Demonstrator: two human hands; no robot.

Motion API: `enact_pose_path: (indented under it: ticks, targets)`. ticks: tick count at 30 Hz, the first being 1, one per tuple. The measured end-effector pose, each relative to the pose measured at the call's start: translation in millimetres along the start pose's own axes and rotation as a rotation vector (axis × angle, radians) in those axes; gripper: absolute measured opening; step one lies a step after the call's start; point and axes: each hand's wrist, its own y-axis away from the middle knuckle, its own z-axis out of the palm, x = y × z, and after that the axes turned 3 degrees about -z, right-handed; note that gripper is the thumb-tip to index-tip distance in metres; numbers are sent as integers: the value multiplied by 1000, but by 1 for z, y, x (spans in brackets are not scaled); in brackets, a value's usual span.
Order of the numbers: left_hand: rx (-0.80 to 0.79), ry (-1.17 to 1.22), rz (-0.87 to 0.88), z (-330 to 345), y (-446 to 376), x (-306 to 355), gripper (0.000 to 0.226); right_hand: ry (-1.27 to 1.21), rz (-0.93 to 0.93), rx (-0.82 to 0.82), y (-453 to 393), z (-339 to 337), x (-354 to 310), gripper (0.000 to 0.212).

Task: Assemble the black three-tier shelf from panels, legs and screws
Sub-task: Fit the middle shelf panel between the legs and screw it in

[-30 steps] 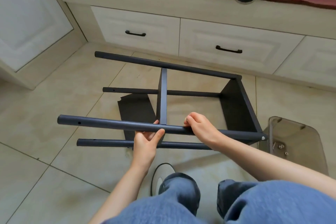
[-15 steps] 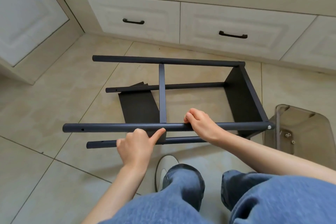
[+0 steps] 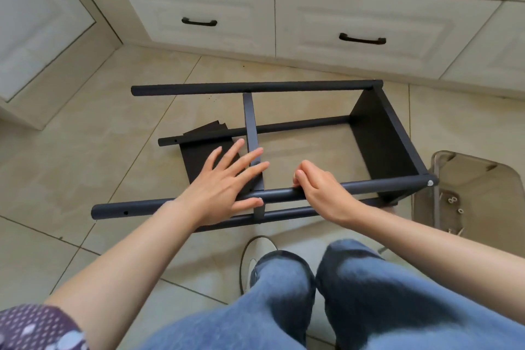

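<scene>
We cannot identify the tiny fasteners [image 3: 454, 204] inside the clear container [image 3: 480, 176]; the left hand [image 3: 227, 187] hides the loose panel's [image 3: 196, 156] near corner.

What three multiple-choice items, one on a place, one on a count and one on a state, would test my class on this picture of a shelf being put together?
1. Where does the clear plastic container stand?
A. By the frame's right end
B. On a drawer front
C. Left of the frame

2. How many black legs does the frame show?
A. Two
B. Four
C. Six

3. How are the hands placed?
A. Both flat on the floor
B. Both holding screws
C. Left hand open with fingers spread, right hand gripping the nearest leg

Answers: 1 A, it sits on the tiles past the end panel. 2 B, four long tubes lie parallel. 3 C, the right hand's fingers curl round the tube while the left hand's fingers are extended.
</scene>
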Motion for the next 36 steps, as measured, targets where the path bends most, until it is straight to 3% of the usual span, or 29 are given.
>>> enact_pose_path:
  ticks: [5, 12, 21, 25, 29, 36]
  targets:
    - [-14, -13, 56, 1, -24, 12, 86, 21, -28, 26, 0, -16, 14, 25]
    - [48, 162, 90, 10, -23, 18, 87, 29, -40, -31, 1, -18, 30, 26]
    - [225, 292, 109, 56, -4, 30, 67, 186, -50, -152, 5, 1, 44, 25]
    - [243, 346, 128, 64, -4, 29, 63, 216, -46, -183, -2, -2, 41, 29]
    - [204, 428, 129, 63, -3, 28, 61, 272, 37, -315, -23, -10, 35, 44]
    - [202, 448, 139, 64, -3, 29, 59, 89, 79, -376, -56, -17, 38, 16]
